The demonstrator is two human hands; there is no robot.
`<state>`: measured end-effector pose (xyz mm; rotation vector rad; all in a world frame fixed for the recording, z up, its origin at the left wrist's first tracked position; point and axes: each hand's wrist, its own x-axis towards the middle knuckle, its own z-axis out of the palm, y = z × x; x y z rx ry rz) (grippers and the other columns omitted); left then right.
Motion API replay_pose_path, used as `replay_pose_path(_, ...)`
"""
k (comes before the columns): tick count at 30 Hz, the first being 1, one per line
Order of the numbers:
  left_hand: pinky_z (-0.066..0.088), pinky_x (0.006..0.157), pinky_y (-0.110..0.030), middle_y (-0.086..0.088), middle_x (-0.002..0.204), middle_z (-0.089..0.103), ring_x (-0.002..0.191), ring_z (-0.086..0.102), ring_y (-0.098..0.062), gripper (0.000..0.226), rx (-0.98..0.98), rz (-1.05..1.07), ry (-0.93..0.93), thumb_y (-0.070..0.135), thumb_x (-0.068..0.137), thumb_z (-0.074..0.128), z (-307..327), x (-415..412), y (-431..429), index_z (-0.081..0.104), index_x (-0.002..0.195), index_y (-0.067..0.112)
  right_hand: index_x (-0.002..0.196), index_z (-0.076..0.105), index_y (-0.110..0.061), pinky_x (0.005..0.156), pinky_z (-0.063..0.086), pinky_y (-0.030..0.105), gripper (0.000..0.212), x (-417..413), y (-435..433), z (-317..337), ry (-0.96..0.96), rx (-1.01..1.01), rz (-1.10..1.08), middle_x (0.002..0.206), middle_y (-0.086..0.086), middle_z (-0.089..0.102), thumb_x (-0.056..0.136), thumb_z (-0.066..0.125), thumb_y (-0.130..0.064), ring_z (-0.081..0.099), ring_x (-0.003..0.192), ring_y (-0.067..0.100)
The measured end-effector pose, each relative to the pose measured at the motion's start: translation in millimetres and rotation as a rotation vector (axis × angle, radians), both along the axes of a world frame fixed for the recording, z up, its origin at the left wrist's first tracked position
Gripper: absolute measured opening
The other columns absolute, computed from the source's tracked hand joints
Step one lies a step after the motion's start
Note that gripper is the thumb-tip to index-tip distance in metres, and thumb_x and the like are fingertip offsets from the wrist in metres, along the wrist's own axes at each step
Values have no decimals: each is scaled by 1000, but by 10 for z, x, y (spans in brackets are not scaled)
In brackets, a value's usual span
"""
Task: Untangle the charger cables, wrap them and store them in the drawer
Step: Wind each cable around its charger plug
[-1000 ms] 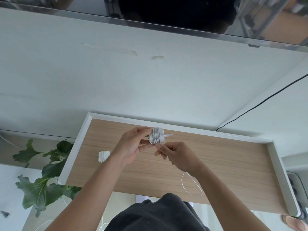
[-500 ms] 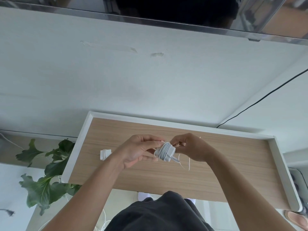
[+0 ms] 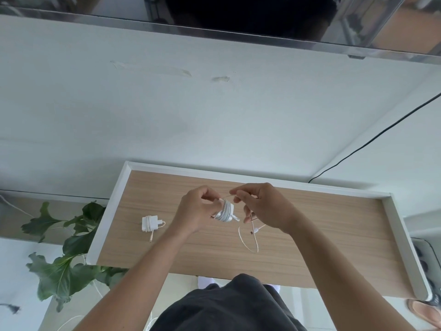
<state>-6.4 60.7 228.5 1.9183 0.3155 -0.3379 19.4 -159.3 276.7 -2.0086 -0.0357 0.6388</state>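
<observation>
Hands: left grips charger, right pinches cable over drawer.

Soft, even daylight fills the room, casting only faint shadows. The wide lens bends straight edges near the corners, and everything looks slightly soft, hands especially

Pale matt wood-grain drawer floor framed by smooth white walls, glossy white plastic charger wound in smooth white cable, matt white countertop, shiny metal trim, dark matt cloth garment
</observation>
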Motion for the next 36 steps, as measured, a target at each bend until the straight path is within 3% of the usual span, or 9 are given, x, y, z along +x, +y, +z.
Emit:
replay_pose_path(5, 70, 87, -48, 8, 103, 82, 81, 81, -12, 17, -179, 167, -14, 25, 94, 81, 17, 118, 4, 85, 108, 33, 120, 77, -17, 65, 66, 39, 18, -95, 91, 9, 30, 128, -68, 87, -4, 74, 113, 61, -19, 62, 62, 16)
replay_pose_path(10, 70, 78, -35, 3, 100, 83, 99, 83, -25, 13, -313, 292, -23, 22, 97, 81, 99, 216, -9, 88, 108, 26, 114, 78, -11, 82, 70, 47, 23, -145, 105, 20, 114, 185, -43, 80, 1, 70, 112, 65, -30, 65, 64, 18)
replay_pose_path(13, 69, 82, -36, -7, 108, 83, 106, 82, -32, 13, -416, 359, -9, 20, 100, 80, 140, 260, -24, 86, 111, 20, 116, 74, -11, 78, 59, 31, 30, -251, 110, 79, 211, 140, 114, 87, 6, 77, 116, 55, -35, 81, 76, 24)
replay_pose_path(17, 68, 81, -32, -7, 112, 83, 102, 84, -28, 16, -524, 371, -10, 17, 102, 78, 272, 295, -15, 84, 117, 16, 119, 71, -3, 93, 66, 36, 34, -326, 101, 8, 310, 131, 184, 108, 14, 85, 118, 52, -31, 85, 97, 33)
replay_pose_path(24, 69, 84, -36, -17, 118, 83, 92, 82, -21, 22, -669, 204, 46, 14, 105, 73, 452, 285, -18, 82, 125, 11, 107, 83, -17, 107, 60, 38, 30, -231, 3, -258, 81, 13, 125, 104, -4, 86, 113, 61, -36, 81, 100, 12)
replay_pose_path(27, 68, 84, -35, -12, 110, 84, 91, 80, -19, 23, -737, 54, 123, 15, 107, 70, 521, 251, -12, 82, 126, 12, 106, 85, -27, 91, 58, 30, 22, -159, -32, -272, 43, -39, 84, 105, 0, 85, 106, 71, -45, 78, 94, 24)
replay_pose_path(31, 67, 94, -39, -16, 126, 81, 104, 78, -23, 27, -658, -151, 134, 13, 108, 67, 544, 206, 42, 81, 131, 13, 106, 82, -42, 95, 49, 23, 15, -38, -131, -262, -166, -162, 86, 112, -19, 73, 94, 84, -50, 65, 104, -5)
replay_pose_path(34, 65, 100, -39, -13, 126, 82, 108, 78, -24, 27, -562, -212, 121, 15, 107, 70, 578, 201, 92, 81, 131, 17, 105, 86, -34, 98, 43, 36, 9, 29, -183, -313, -300, -313, 122, 109, -2, 64, 97, 83, -32, 59, 113, 22)
replay_pose_path(36, 64, 103, -38, -8, 123, 84, 118, 79, -27, 25, -467, -267, 102, 21, 105, 74, 586, 209, 124, 83, 129, 23, 105, 86, -34, 97, 42, 36, 10, 44, -184, -315, -283, -345, 87, 107, -4, 62, 98, 80, -30, 59, 114, 28)
